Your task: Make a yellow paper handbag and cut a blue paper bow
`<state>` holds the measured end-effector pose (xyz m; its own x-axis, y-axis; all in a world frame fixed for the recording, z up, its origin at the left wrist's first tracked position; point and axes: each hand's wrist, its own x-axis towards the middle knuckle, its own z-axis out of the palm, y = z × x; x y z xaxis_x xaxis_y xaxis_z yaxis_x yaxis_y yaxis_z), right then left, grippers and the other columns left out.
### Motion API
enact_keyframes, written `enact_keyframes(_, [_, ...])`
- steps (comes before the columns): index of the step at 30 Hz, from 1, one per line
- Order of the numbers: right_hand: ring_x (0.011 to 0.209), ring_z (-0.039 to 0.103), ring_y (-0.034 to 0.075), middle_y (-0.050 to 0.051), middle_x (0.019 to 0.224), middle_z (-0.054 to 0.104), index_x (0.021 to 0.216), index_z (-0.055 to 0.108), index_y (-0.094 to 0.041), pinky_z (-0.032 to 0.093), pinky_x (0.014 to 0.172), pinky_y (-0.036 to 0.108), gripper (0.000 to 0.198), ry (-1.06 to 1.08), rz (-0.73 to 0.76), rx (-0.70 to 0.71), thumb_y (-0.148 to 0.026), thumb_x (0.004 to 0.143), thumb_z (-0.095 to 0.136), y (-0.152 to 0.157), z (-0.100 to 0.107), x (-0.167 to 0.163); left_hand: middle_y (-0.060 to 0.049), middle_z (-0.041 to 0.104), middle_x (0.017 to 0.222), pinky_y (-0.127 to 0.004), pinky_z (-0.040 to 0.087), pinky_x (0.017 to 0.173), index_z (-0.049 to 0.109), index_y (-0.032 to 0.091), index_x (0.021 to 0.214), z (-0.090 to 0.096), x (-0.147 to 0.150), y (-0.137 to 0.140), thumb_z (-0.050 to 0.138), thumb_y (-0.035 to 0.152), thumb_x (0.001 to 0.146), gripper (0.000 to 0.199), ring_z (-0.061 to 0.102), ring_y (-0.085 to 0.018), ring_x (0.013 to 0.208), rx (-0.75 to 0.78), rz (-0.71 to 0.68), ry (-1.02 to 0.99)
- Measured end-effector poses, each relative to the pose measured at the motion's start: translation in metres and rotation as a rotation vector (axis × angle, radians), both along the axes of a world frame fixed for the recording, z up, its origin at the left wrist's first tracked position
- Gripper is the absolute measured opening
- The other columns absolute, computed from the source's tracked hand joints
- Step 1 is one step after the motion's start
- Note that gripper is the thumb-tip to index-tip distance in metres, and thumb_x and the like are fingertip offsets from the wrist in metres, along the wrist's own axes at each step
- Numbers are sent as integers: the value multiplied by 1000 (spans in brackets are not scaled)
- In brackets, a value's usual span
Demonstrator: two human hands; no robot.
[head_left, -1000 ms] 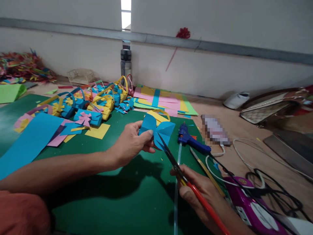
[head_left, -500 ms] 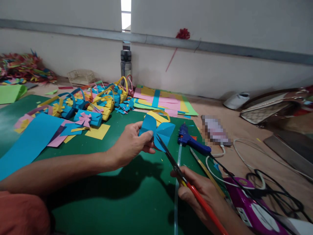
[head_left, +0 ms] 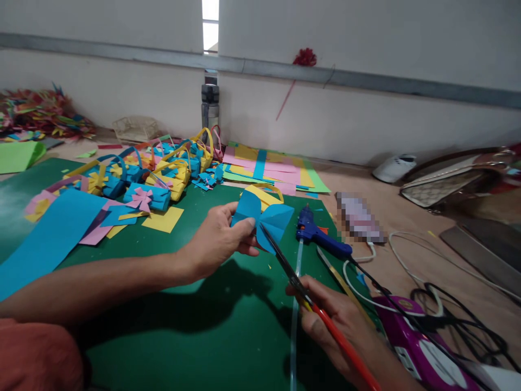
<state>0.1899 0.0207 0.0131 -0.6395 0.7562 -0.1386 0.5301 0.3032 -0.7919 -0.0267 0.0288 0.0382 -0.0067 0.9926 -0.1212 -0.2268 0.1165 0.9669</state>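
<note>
My left hand (head_left: 232,231) pinches a piece of blue paper (head_left: 277,220) with rounded lobes and fold creases, held above the green mat (head_left: 179,336). Scissors (head_left: 285,263) with red handles are in my right hand (head_left: 334,315). Their blades look closed or nearly so, and the tips lie at the middle of the blue paper, by my left thumb. Just behind the paper sits a small yellow paper basket (head_left: 266,195), partly hidden by it.
Several small paper baskets (head_left: 146,195) and a long blue sheet (head_left: 52,233) lie left. A blue glue gun (head_left: 313,231), a knife (head_left: 334,269), a phone (head_left: 360,217), cables and a purple power strip (head_left: 411,336) are right. Stacked coloured paper (head_left: 280,168) lies behind.
The blue paper's right lobe has spread slightly to the right. My hands and the scissors hold almost the same place.
</note>
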Motion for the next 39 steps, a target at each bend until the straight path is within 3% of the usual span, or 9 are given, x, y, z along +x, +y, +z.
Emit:
enact_keyframes(9, [50, 28, 10, -5, 60, 34, 85, 51, -21, 25, 44, 22, 45, 23, 28, -5, -65, 80, 41, 0, 0, 4, 3, 57, 64, -24, 56, 57, 47, 15, 72, 2, 0, -1, 55, 19, 79, 11, 60, -9, 57, -1, -12, 4])
enact_keyframes(17, [51, 30, 10, -5, 62, 34, 83, 52, -20, 27, 45, 22, 34, 19, 8, -18, -52, 85, 40, -1, 1, 1, 2, 56, 62, -26, 56, 58, 45, 15, 69, 1, 1, -2, 55, 19, 78, 14, 58, -8, 56, -19, -25, 19])
enact_keyframes(39, [47, 28, 8, -7, 55, 32, 83, 56, -21, 27, 41, 21, 18, -22, -39, -32, -36, 80, 48, -1, 8, -6, 4, 52, 62, -27, 57, 60, 45, 15, 69, -2, 1, -1, 57, 23, 78, 17, 55, -7, 55, -16, -40, 3])
